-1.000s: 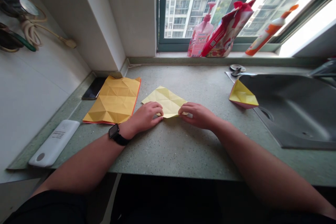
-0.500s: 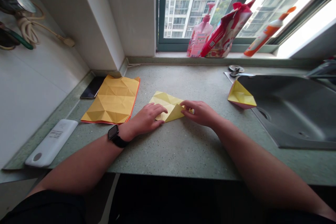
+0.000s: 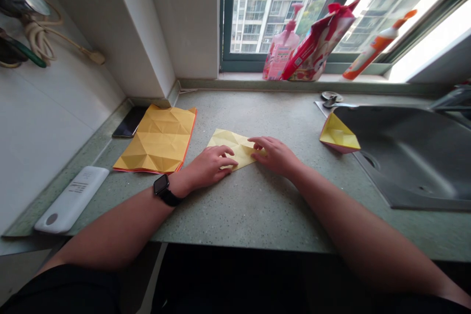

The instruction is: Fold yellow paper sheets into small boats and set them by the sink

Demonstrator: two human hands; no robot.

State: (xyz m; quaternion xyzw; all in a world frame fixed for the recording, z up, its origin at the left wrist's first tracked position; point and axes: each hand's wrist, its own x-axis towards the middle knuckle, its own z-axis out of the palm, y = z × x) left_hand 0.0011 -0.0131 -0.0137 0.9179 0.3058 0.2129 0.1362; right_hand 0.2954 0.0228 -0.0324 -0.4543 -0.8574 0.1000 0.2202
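A creased pale yellow sheet of paper (image 3: 230, 139) lies on the speckled counter between my hands. My left hand (image 3: 212, 164) rests over its lower left part, palm down, with thumb and fingers apart. Over the sheet's right end is my right hand (image 3: 276, 156), its fingers loosely bent and apart; whether the fingertips touch the paper is hard to tell. The right corner of the sheet is hidden under that hand. On my left wrist sits a black watch (image 3: 162, 186).
Left of the sheet lies a stack of creased orange paper (image 3: 162, 132), overlapping a dark phone (image 3: 129, 122). A white power bank (image 3: 72, 199) is near the left edge. A folded yellow paper piece (image 3: 339, 132) stands beside the metal sink (image 3: 382, 196). Bottles and a red bag (image 3: 320, 44) line the windowsill.
The raised fold at the sheet's right side has opened out, and the paper now lies flatter. My right hand's fingers have loosened and shifted slightly left; my left hand moved slightly right.
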